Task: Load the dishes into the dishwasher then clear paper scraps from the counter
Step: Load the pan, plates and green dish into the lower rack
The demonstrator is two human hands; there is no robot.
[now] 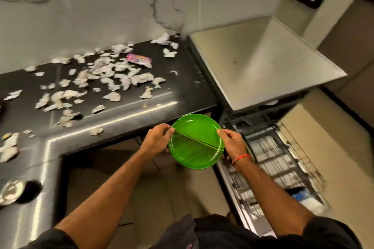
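I have two round, bright green plastic plates (197,141) held together in the air, one overlapping the other, just off the front edge of the dark, glossy tabletop (121,111) and just left of the open dishwasher. My left hand (156,139) pinches the rim on the left side and my right hand (232,143), with a red thread at the wrist, pinches the rim on the right, so each grip is closed on the plates rather than spread wide. I read this as the loading step: the plates are off the tabletop but not yet in the machine. The pulled-out wire dishwasher rack (273,159) sits below and to the right of my right hand, blurred, so I cannot tell which slots are free. The next move, as I judge it, calls for carrying the plates rightward and down, separating them, and standing each on edge between the tines. The torn white paper scraps (105,79) lie scattered across the tabletop, with a pink wrapper (139,60) among them near the back wall; that clearing step is not yet begun. A shiny metal object (12,191) sits at the tabletop's near left corner, too blurred to identify.
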